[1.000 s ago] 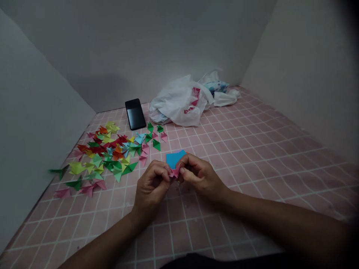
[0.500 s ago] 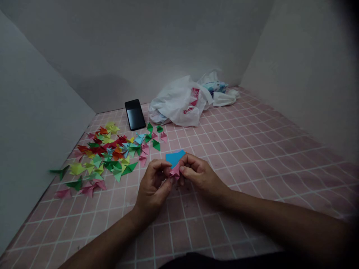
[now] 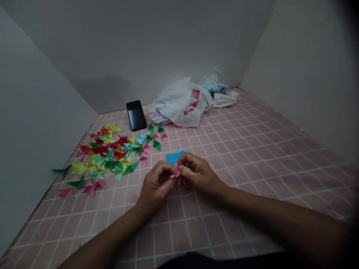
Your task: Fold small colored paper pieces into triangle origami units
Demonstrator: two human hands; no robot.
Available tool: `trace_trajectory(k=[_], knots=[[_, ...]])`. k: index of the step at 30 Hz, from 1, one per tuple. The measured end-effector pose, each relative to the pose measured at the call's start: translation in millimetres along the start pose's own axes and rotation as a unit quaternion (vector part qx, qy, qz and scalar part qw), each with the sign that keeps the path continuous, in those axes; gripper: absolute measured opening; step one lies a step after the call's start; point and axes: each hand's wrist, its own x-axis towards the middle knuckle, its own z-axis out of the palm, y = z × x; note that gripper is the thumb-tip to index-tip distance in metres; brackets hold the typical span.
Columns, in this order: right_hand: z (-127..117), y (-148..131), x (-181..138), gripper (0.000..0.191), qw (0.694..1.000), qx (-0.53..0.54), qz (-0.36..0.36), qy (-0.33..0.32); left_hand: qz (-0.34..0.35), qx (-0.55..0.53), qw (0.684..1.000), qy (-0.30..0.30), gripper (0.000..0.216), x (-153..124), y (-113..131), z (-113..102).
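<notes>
Pink folded paper (image 3: 175, 174) is up off the pink checked cloth (image 3: 252, 149), near side and roughly central, between your two hands. Your left hand (image 3: 156, 186) pinches its left side, thumb and index nearly together, the other fingers curled in; your right hand (image 3: 200, 175) pinches the right side between thumb and curled fingers. So both grasp the same piece, neither released; the gap at each pinch is about paper-thin, and which flap sits under each tip is too small to tell. Holding from two sides probably keeps the small piece steady and lets you work its points. Blue paper (image 3: 174, 157) lies flat just beyond your fingers, partly hidden by them, likely parked there for easy reach. Folded paper pieces (image 3: 112, 164) in many colours spread to the left, likely put aside so your middle area stays workable. Phone (image 3: 136, 116) lies far left of centre, just beyond that spread; white plastic bag (image 3: 176, 102) sits crumpled to its right by the far wall (image 3: 168, 45), seemingly out of your way.
</notes>
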Motion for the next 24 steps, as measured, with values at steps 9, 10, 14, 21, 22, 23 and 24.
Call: trace_trajectory(k=[9, 10, 14, 21, 22, 23, 24], knots=[[-2, 2, 1, 0.017, 0.999, 0.033, 0.034, -0.022, -0.038, 0.040, 0.997, -0.048, 0.006, 0, 3, -2], [-2, 3, 1, 0.018, 0.999, 0.018, 0.039, -0.014, -0.042, 0.047, 0.996, -0.057, 0.006, 0, 4, -2], [-4, 1, 1, 0.027, 0.999, -0.040, 0.014, 0.004, -0.074, 0.012, 0.994, -0.076, 0.004, 0, 5, -1], [-10, -4, 5, 0.029, 0.995, -0.059, -0.045, 0.063, -0.126, -0.042, 0.991, 0.004, 0.013, 8, -1, -9], [-10, -4, 5, 0.028, 0.995, -0.058, -0.048, 0.067, -0.124, -0.037, 0.991, 0.019, 0.014, 10, -1, -11], [-10, -3, 5, 0.027, 0.995, -0.058, -0.052, 0.067, -0.118, -0.021, 0.992, 0.043, 0.014, 11, -1, -13], [-9, -2, 4, 0.027, 0.995, -0.059, -0.056, 0.064, -0.108, 0.002, 0.991, 0.073, 0.013, 13, 0, -16]])
